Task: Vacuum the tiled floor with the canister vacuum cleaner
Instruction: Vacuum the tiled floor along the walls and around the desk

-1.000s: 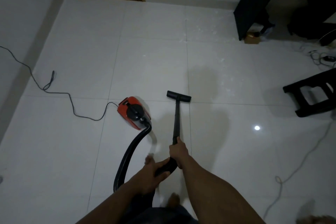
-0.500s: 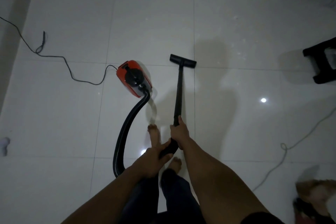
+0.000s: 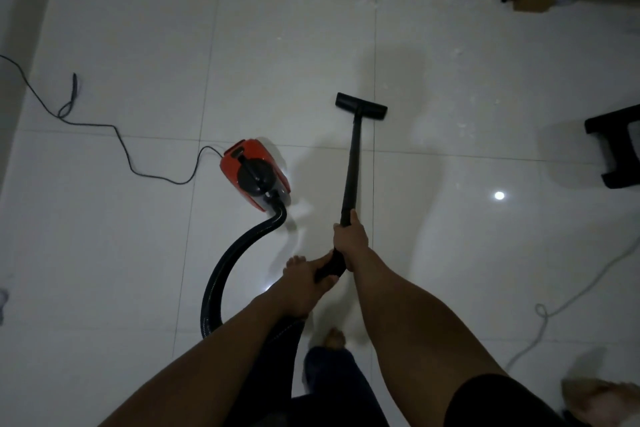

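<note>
Mid-sweep. We grip wand two-handed: right hand curled round tube, left hand wrapped round handle bend. Nozzle flat on floor, mid-floor beside grout line; canister to its left. Next, we judge: push nozzle onto speckled tiles ahead, keeping hose slack.

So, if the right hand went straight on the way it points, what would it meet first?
Likely the floor nozzle: the right hand grips the black wand and points along it toward that nozzle; depth is hard to judge.
</note>
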`<action>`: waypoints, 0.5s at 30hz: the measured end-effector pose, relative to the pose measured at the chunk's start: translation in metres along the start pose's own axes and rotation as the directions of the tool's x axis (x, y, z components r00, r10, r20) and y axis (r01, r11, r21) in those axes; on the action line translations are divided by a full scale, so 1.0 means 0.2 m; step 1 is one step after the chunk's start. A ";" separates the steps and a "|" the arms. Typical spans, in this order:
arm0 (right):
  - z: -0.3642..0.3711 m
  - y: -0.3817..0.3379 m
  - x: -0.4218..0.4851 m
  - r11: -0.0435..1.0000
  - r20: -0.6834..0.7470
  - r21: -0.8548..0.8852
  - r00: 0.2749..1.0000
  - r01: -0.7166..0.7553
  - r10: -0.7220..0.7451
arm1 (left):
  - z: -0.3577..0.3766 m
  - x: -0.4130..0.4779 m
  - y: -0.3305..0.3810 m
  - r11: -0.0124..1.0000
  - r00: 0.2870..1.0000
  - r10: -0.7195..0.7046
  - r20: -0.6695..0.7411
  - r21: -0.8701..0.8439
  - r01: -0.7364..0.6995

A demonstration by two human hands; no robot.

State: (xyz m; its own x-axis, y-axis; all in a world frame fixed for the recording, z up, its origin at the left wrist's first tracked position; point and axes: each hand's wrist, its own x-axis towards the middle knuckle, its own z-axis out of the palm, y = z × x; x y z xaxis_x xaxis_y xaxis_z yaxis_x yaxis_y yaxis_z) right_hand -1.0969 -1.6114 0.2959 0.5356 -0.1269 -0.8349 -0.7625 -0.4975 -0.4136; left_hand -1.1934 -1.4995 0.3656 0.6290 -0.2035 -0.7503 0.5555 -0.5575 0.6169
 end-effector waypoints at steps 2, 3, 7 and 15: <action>-0.02 -0.09 0.04 1.000 -0.021 0.008 1.000 -0.013 0.013 | -0.10 0.02 0.08 0.999 1.000 0.022 0.013 -0.032 -0.022; -0.03 -0.13 0.06 1.000 -0.032 0.008 0.999 -0.020 0.021 | -0.15 0.04 0.12 0.999 0.999 0.028 0.021 -0.041 -0.027; -0.15 -0.22 0.12 0.999 -0.054 0.012 0.998 -0.034 0.035 | -0.23 0.13 0.24 0.998 0.997 0.056 0.053 -0.023 -0.054; -0.43 -0.39 0.31 0.995 0.000 -0.098 1.000 0.026 -0.026 | -0.25 0.33 0.54 0.992 0.994 0.029 0.101 -0.125 -0.016</action>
State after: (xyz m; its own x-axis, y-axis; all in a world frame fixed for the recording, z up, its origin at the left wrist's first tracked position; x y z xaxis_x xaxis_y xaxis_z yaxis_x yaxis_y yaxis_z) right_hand -0.9735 -1.6550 0.3085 0.5555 -0.1138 -0.8237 -0.7091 -0.5822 -0.3978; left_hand -1.0643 -1.5324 0.3958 0.5866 -0.2997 -0.7524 0.6089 -0.4494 0.6537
